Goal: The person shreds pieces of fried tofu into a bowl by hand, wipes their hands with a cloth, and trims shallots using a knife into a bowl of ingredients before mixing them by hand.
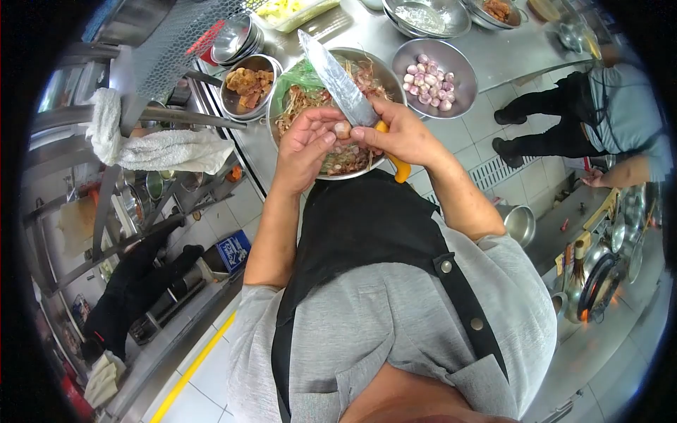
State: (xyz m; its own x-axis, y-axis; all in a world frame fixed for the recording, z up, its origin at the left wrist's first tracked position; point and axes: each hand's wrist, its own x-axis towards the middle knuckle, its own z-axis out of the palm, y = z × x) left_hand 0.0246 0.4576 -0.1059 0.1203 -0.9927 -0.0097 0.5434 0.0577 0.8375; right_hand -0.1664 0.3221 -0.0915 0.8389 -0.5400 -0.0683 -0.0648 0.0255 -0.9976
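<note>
My left hand [308, 146] pinches a small shallot [342, 130] between its fingers. Wrapped around the yellow handle of a knife [340, 83] is my right hand [397, 134], its thumb touching or very near the shallot. The wide blade points up and away to the left. Both hands are over a metal bowl [384, 68] that holds dry skins [295, 106] and a green plastic bag [300, 75]. To its right, a second metal bowl [462, 70] contains several peeled pinkish shallots [428, 83].
Left of the skins, a bowl holds brown fried pieces [248, 86]; stacked metal bowls [233, 39] stand behind. A towel [169, 151] hangs on a rail at left. One person [592, 106] stands at right near a stove with flame; another [130, 296] is at lower left.
</note>
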